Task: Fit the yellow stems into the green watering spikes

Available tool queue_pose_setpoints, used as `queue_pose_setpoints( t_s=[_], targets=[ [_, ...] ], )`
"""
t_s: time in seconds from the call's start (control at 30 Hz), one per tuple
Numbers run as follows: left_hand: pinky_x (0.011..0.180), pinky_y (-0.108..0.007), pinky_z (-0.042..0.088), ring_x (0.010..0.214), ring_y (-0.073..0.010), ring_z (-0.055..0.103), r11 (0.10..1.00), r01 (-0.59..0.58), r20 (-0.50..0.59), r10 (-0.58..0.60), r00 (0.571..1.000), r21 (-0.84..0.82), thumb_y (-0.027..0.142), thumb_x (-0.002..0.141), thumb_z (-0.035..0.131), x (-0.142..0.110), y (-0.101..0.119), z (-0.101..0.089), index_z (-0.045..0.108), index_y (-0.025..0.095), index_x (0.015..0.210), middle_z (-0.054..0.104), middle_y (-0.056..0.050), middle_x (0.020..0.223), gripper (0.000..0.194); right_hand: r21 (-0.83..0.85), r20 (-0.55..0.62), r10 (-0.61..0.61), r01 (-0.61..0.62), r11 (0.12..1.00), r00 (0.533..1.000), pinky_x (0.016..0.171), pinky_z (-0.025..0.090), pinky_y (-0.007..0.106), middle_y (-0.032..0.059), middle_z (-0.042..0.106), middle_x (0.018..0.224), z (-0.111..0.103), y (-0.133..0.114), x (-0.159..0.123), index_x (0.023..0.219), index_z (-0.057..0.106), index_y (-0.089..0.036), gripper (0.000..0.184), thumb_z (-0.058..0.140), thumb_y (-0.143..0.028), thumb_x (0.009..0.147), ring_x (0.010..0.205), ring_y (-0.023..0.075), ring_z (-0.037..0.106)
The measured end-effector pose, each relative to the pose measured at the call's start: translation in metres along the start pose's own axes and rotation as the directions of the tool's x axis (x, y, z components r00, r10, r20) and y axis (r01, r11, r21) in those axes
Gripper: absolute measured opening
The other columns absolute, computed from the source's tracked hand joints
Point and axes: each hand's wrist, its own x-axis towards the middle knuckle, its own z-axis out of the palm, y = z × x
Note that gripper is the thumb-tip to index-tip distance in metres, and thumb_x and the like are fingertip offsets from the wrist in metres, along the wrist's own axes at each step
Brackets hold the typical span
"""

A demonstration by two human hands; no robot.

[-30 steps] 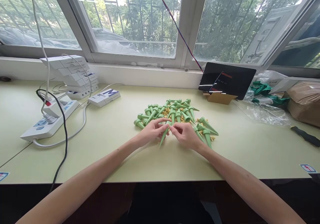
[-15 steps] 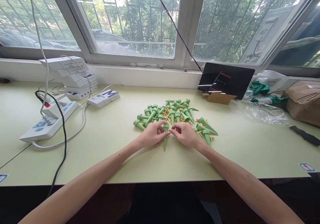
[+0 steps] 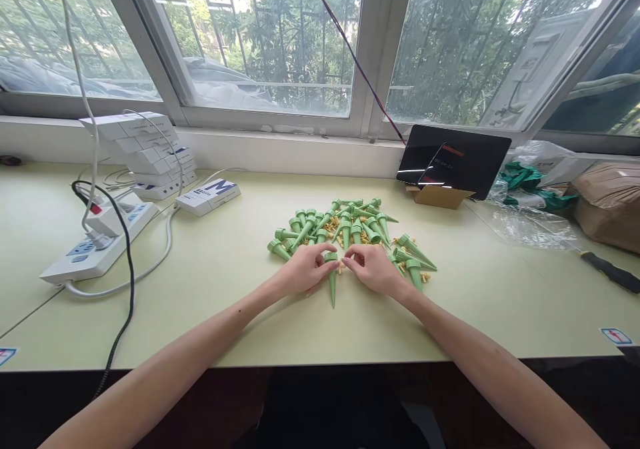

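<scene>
My left hand [image 3: 306, 269] pinches a green plastic plant-watering spike [image 3: 333, 287] near its wide ribbed cap; the narrow tip points down toward the table's front edge. Close to its right side is my right hand [image 3: 373, 269], with thumb and forefinger drawn together at a small yellow plastic piece [image 3: 341, 269], which is partly hidden by the fingertips. Beyond both hands lies a heap of similar green spikes [image 3: 345, 225], with small yellow pieces [image 3: 327, 224] scattered among them. Several more spikes [image 3: 414, 272] lie just right of my right wrist.
To the left are a white power strip [image 3: 103, 249] with cables, stacked white boxes [image 3: 145, 152] and one separate box [image 3: 210, 197]. A dark tablet [image 3: 453, 162] leans on a cardboard stand [image 3: 443, 196] at the back. A black-handled tool [image 3: 610, 272], clear plastic and a brown package [image 3: 610, 199] lie right.
The spike in my left hand has shifted slightly down and turned a little. My right fingertips have drawn slightly away from its cap.
</scene>
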Motion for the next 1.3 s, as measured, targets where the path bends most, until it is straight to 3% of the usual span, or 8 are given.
queue_pose_setpoints(
  t_s=[0.13,0.27,0.37,0.73,0.93,1.13,1.3],
  targets=[
    [0.035,-0.022,0.037,0.029,-0.0098,0.044,0.999,0.024,-0.114,-0.028,0.993,-0.04,0.049,0.091,0.048,0.002,0.003,-0.008,0.06,0.02,0.11,0.059,0.005,0.054,0.037,0.019,-0.086,0.018,-0.017,1.0,0.996,0.053,0.033,0.024,-0.0022,0.055,0.057,-0.004,0.006,0.003,0.077,0.065,-0.016,0.02,0.054,-0.027,0.09,0.053,0.0112,0.045],
    [0.041,-0.021,0.04,0.033,-0.0089,0.047,0.999,-0.039,-0.31,0.043,0.95,0.022,0.043,0.091,0.049,0.006,0.0,-0.015,0.063,0.018,0.095,0.056,0.005,0.052,0.029,0.021,-0.146,0.032,-0.029,0.999,0.989,0.053,0.033,0.025,-0.0021,0.054,0.057,-0.009,0.008,0.005,0.075,0.064,-0.016,0.021,0.053,-0.027,0.09,0.052,0.0116,0.045],
    [0.044,-0.02,0.041,0.037,-0.0091,0.049,0.996,-0.046,-0.38,0.071,0.922,0.075,0.039,0.09,0.051,0.007,-0.002,-0.016,0.063,0.017,0.084,0.055,0.004,0.051,0.026,0.02,-0.154,0.035,-0.032,0.999,0.987,0.053,0.033,0.025,-0.0016,0.054,0.057,-0.01,0.008,0.005,0.073,0.063,-0.017,0.023,0.052,-0.028,0.089,0.052,0.0123,0.045],
    [0.045,-0.021,0.039,0.04,-0.0088,0.045,0.993,-0.062,-0.353,0.093,0.931,0.1,0.034,0.088,0.05,0.006,0.0,-0.012,0.061,0.017,0.077,0.053,0.004,0.052,0.023,-0.013,-0.146,0.01,-0.012,1.0,0.989,0.053,0.034,0.025,-0.0012,0.055,0.058,-0.009,0.009,0.005,0.074,0.063,-0.017,0.023,0.05,-0.028,0.091,0.053,0.0122,0.046],
    [0.045,-0.021,0.038,0.041,-0.0092,0.045,0.99,-0.08,-0.341,0.115,0.933,0.115,0.034,0.089,0.049,0.006,-0.002,-0.01,0.061,0.017,0.08,0.052,0.004,0.053,0.023,-0.051,-0.183,0.02,-0.029,0.998,0.983,0.052,0.036,0.026,-0.0009,0.055,0.06,-0.008,0.011,0.004,0.088,0.063,-0.017,0.019,0.048,-0.028,0.092,0.051,0.0135,0.046],
    [0.047,-0.021,0.036,0.041,-0.0086,0.042,0.984,-0.104,-0.336,0.149,0.93,0.147,0.031,0.089,0.047,0.007,-0.003,-0.009,0.06,0.018,0.079,0.049,0.004,0.052,0.022,-0.174,-0.243,-0.038,-0.005,0.985,0.969,0.061,0.041,0.026,0.0048,0.063,0.077,-0.008,0.013,0.005,0.098,0.063,-0.015,0.019,0.048,-0.025,0.092,0.064,0.0163,0.054],
    [0.047,-0.021,0.035,0.043,-0.0088,0.04,0.979,-0.112,-0.329,0.163,0.93,0.169,0.033,0.09,0.047,0.007,-0.004,-0.007,0.061,0.018,0.078,0.05,0.004,0.053,0.023,-0.338,-0.149,-0.031,-0.021,0.941,0.988,0.061,0.038,0.026,0.0065,0.065,0.083,-0.006,0.012,0.005,0.107,0.065,-0.016,0.024,0.045,-0.022,0.095,0.068,0.017,0.056]
  ],
)
